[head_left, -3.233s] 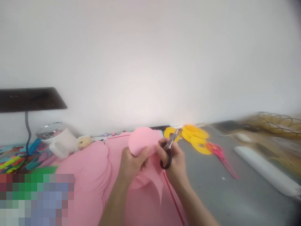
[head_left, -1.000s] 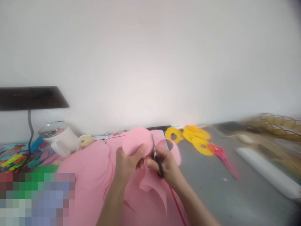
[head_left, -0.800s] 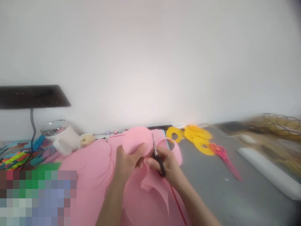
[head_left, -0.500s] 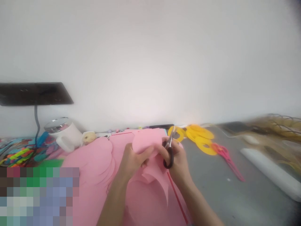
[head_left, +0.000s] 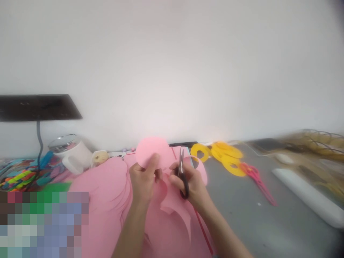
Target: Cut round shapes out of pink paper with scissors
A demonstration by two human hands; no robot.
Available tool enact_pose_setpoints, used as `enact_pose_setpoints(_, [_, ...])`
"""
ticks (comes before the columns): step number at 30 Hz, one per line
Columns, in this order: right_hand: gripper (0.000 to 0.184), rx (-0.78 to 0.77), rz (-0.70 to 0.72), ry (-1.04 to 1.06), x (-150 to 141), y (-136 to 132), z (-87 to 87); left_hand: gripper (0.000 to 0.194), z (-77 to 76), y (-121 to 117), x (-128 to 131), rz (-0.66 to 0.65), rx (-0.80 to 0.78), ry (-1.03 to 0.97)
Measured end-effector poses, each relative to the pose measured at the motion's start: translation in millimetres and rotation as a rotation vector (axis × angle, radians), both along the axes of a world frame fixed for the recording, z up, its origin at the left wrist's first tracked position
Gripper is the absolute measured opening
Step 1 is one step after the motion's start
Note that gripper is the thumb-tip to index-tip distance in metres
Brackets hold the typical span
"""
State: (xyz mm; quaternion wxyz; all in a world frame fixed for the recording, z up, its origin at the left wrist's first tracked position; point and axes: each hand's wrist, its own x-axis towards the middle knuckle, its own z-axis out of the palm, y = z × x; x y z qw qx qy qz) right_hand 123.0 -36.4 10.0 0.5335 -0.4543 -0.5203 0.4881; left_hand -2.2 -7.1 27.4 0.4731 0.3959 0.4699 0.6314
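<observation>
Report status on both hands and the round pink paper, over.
Left hand pinching round pink paper. Right hand holding black-handled scissors, blade tips apart. Curled pink strip below, between hands, possibly in the way.

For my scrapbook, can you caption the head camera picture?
Left hand grips pink paper; right hand holds black scissors; yellow rings lie nearby.

Slim bare forearms (head_left: 134, 223), narrowing toward bare wrists (head_left: 203, 206), slender bare fingers (head_left: 154, 164), softly rounded tips
</observation>
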Motion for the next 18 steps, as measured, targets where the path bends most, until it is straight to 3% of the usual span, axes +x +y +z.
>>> enact_pose_setpoints(6, [0.029, 0.05, 0.088, 0.036, -2.0, 0.6, 0.1, 0.04, -0.4, 1.1, 1.0, 0.055, -0.006, -0.029])
enact_pose_setpoints(11, [0.031, 0.064, 0.123, 0.035, -2.0, 1.2, -4.9, 0.041, -3.9, -0.1, 1.0, 0.01, 0.044, 0.034])
enact_pose_setpoints(18, [0.032, 0.119, 0.135, 0.053, -1.2, 1.3, 1.3, 0.042, -4.7, -1.9, 3.6, -0.019, 0.05, 0.136])
